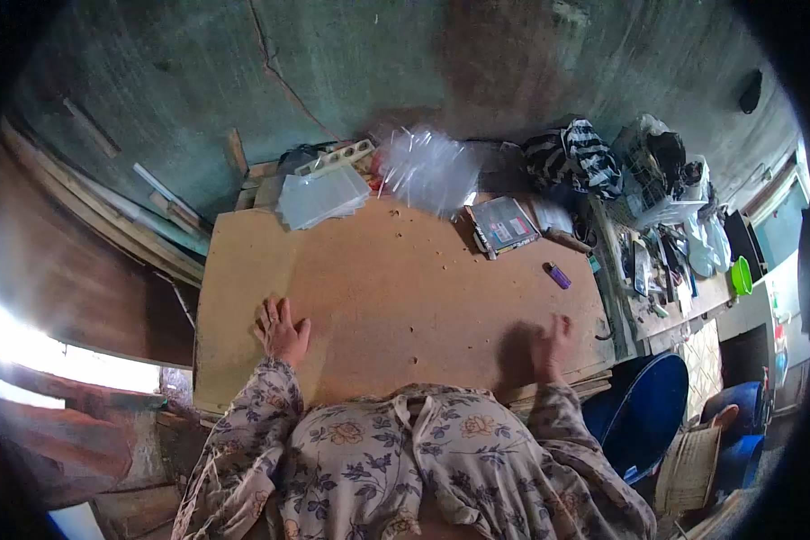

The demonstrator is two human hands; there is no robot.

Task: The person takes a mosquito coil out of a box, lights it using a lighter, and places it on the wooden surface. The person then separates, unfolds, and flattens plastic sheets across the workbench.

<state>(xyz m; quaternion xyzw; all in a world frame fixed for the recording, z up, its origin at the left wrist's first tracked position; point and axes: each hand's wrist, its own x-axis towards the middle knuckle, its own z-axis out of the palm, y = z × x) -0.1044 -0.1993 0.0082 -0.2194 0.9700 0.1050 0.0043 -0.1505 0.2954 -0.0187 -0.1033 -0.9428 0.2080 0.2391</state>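
My left hand (282, 335) rests on the left part of the wooden table (405, 306), fingers apart and holding nothing. Over the table's right side my right hand (553, 346) is raised a little, its shadow beside it; it is slightly blurred, with fingers apart and nothing visible in them. Beyond it lies a purple lighter-like object (558, 275). A dark flat box or book (503, 224) sits farther back, next to a brown-handled tool (567, 240). Clear flat plastic sheets (321, 196) are stacked at the back left, beside a heap of clear plastic (429, 170).
Along the back wall lies a black-and-white striped bag (573, 157). To the right a side table (684, 306) holds a wire basket, small tools and a green cup (741, 275). A blue barrel (639, 418) stands near the table's right front corner. Small crumbs dot the tabletop.
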